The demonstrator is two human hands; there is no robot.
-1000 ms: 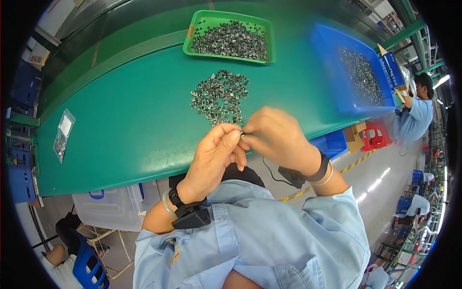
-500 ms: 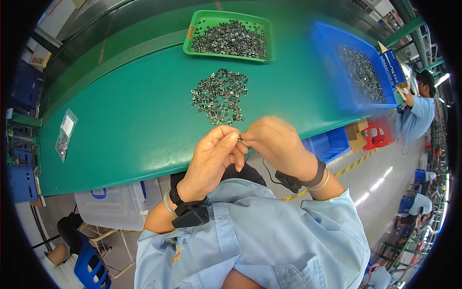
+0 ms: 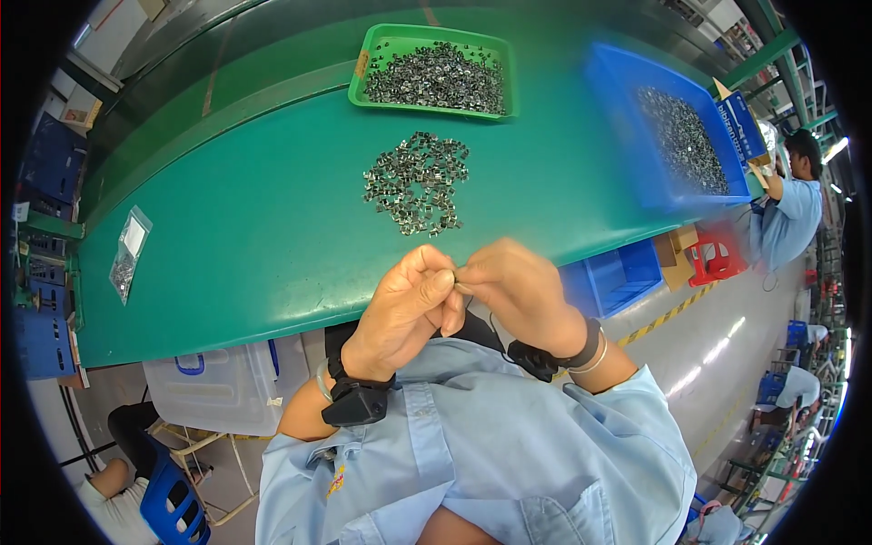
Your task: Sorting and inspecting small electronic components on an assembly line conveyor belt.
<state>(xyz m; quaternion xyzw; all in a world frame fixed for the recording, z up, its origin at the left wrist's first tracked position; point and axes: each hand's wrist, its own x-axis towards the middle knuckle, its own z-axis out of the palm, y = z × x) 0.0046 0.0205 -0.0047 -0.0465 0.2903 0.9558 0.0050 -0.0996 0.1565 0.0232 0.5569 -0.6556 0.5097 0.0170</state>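
My left hand (image 3: 404, 304) and my right hand (image 3: 522, 289) meet fingertip to fingertip over the near edge of the green table. Both are closed in a pinch around one tiny dark metal piece (image 3: 455, 275), mostly hidden by the fingers. Just beyond them lies a loose pile of small shiny metal clips (image 3: 416, 180) on the tabletop. Farther back, a green tray (image 3: 358, 98) holds many more small metal pieces. To the right, a blue bin (image 3: 627, 150) contains a heap of similar small parts.
A clear plastic bag (image 3: 132, 254) with small parts lies at the table's left. Below the edge stand a lidded clear box (image 3: 218, 391), an open blue crate (image 3: 618, 277) and a red stool (image 3: 715, 257). A co-worker (image 3: 788, 213) in light blue sits at the far right.
Both hands have come slightly down toward my body, still pinched together. The small metal piece shows less between the fingertips than before. The pile and trays look the same.
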